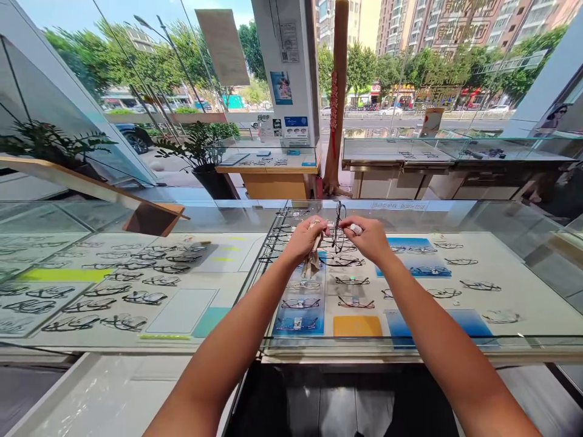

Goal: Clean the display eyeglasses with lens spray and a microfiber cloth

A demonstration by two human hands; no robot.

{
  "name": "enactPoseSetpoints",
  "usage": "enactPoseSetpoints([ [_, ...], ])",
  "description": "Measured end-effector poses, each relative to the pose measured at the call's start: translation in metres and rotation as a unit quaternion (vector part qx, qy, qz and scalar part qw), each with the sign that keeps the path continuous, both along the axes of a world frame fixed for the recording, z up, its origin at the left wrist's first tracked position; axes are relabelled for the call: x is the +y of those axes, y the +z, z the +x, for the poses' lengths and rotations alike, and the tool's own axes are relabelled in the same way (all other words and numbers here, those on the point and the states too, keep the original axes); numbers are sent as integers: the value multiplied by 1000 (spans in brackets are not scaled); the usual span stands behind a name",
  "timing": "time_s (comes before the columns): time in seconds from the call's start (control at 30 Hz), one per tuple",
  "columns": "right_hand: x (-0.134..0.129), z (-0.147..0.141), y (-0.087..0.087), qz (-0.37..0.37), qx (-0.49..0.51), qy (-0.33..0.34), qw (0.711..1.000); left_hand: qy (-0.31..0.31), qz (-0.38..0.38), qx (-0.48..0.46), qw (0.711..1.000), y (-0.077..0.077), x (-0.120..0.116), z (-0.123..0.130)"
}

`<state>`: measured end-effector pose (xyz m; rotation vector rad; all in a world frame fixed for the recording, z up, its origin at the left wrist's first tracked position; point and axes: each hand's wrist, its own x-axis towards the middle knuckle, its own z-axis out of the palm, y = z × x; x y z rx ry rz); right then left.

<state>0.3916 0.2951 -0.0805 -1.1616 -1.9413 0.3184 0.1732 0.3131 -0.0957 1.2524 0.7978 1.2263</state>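
Above the glass counter my left hand (304, 238) is closed round a crumpled beige cloth (311, 264), whose loose end hangs down below the fingers. Close by on its right, my right hand (367, 237) pinches a pair of dark-framed eyeglasses (338, 227), held upright on edge between the two hands. Something small and white (356, 229) shows at the right fingers; I cannot tell what it is. Beneath the hands, under the glass, lie rows of eyeglasses such as a reddish pair (356, 303).
Blue display cards (300, 326) and a yellow card (356, 326) lie inside the case. A mirror or board with a wooden edge (155, 212) leans over the left counter. Beyond stand a potted plant (204, 176), a wooden post (337, 91) and more display counters (273, 171) before the windows.
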Motion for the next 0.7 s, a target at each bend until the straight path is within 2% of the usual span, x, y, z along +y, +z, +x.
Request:
enactPoseSetpoints([
  [0.17,-2,-2,-3,24,48,21,998,8,27,23,999,-4,4,-6],
  [0.3,-5,-4,-1,6,89,38,995,8,63,81,995,-6,3,-7],
  [0.43,-7,-5,0,-7,103,52,993,16,66,119,991,-2,-2,-6],
  [0.63,-8,-7,-1,-9,88,73,993,-5,65,115,991,2,-5,-3],
  [0.7,-9,-10,-1,-19,115,83,990,-3,57,102,993,1,-4,-3],
])
